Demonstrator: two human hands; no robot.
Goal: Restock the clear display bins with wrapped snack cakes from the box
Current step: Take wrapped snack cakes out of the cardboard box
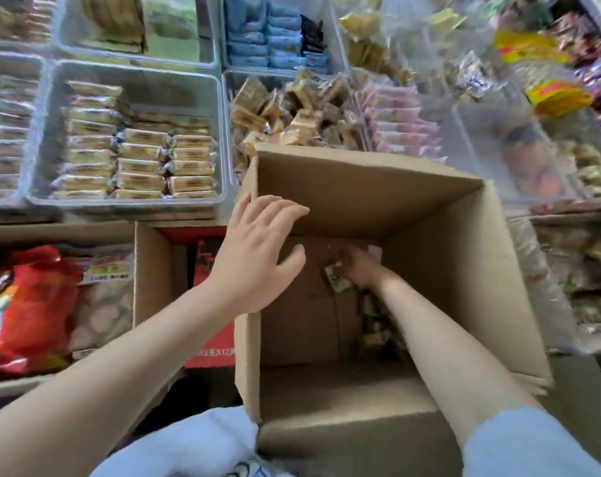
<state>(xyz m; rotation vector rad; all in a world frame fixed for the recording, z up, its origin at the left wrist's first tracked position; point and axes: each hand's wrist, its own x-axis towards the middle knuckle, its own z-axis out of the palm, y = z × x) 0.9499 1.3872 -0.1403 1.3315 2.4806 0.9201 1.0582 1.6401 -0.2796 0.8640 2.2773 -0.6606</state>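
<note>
1. Nearest us, our left hand (257,249) hangs over the left wall of the cardboard box (464,270), fingers spread, gripping nothing.
2. Our right hand (357,265), deep inside, grasps a wrapped snack cake (337,280) off the box floor.
3. Clear bins (44,132) line the far edge.

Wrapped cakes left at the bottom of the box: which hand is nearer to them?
Right. The right hand is deep inside the box, gripping a wrapped cake from the pile. The left hand rests open up at the box's left wall.
</note>
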